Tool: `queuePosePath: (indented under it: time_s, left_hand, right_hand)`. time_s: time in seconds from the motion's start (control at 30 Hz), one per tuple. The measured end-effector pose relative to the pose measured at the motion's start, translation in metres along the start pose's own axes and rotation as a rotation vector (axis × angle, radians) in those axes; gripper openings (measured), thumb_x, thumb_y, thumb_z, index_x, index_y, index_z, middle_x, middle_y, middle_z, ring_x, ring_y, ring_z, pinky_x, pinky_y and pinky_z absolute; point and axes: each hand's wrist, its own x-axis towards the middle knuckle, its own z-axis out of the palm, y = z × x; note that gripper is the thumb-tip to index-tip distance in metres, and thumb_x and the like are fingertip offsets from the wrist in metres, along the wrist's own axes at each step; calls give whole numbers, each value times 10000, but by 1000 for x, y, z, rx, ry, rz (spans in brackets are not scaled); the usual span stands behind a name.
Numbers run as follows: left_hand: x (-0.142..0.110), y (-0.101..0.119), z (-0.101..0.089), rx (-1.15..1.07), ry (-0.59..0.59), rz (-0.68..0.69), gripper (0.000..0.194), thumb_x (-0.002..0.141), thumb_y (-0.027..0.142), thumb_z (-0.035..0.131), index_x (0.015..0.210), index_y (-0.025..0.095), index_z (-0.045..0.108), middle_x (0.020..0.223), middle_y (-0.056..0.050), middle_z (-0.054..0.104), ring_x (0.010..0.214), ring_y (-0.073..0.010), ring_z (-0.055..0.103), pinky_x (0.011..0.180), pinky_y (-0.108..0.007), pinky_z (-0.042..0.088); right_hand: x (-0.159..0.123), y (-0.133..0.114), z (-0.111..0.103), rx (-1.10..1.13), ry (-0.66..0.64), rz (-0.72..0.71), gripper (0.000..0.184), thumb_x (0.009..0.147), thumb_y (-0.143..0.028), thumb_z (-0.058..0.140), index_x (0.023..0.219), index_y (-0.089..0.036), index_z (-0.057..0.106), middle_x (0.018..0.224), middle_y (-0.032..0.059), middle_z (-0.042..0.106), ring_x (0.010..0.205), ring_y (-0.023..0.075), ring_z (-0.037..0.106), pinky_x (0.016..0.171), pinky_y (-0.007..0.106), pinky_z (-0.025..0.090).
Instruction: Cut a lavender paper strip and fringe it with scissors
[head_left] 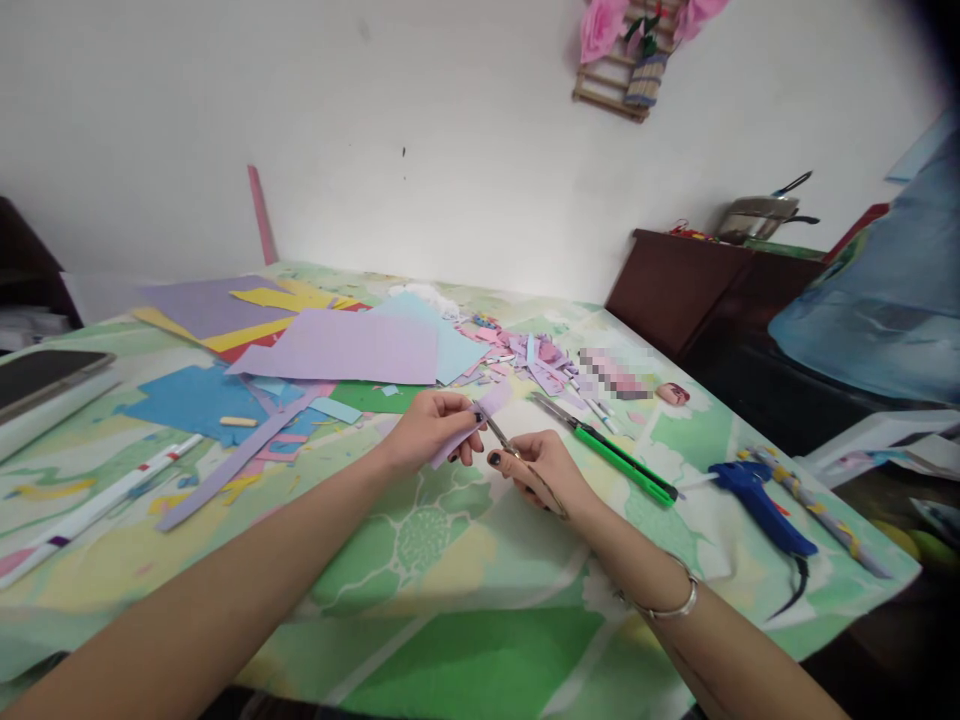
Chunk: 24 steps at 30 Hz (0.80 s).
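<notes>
My left hand pinches a small strip of lilac paper above the near middle of the table. In my right hand is a pair of scissors, its blades pointing up and left at the paper beside my left fingertips. Whether the blades are closed on the paper I cannot tell. Just right of the scissors lies a green utility knife with its blade end toward the scraps. Behind my left hand rests a large lilac sheet.
Pink and lilac scraps are heaped behind my hands. Blue paper, a long lilac strip and a white pen lie left. A blue glue gun sits right, near a decorated stick. A phone is far left.
</notes>
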Motion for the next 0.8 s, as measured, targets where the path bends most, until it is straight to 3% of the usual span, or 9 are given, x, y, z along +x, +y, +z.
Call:
queuePosePath:
  time_s: [0.37, 0.8]
  left_hand:
    - [-1, 0, 1, -10, 0, -12, 151, 723, 249, 602, 652, 119, 571, 552, -31, 645, 400, -95, 566, 369, -170, 331]
    - [-1, 0, 0, -21, -2, 36, 170, 763, 252, 585, 669, 110, 584, 554, -32, 646, 393, -94, 567, 363, -166, 328]
  right_hand:
    - [-2, -3, 0, 11, -12, 0, 428, 652, -479, 690, 512, -186, 411, 337, -80, 340, 290, 48, 270, 308, 193, 167]
    - [0, 3, 0, 136, -64, -52, 396, 680, -514, 653, 591, -168, 483, 344, -93, 342, 274, 42, 264, 288, 180, 170]
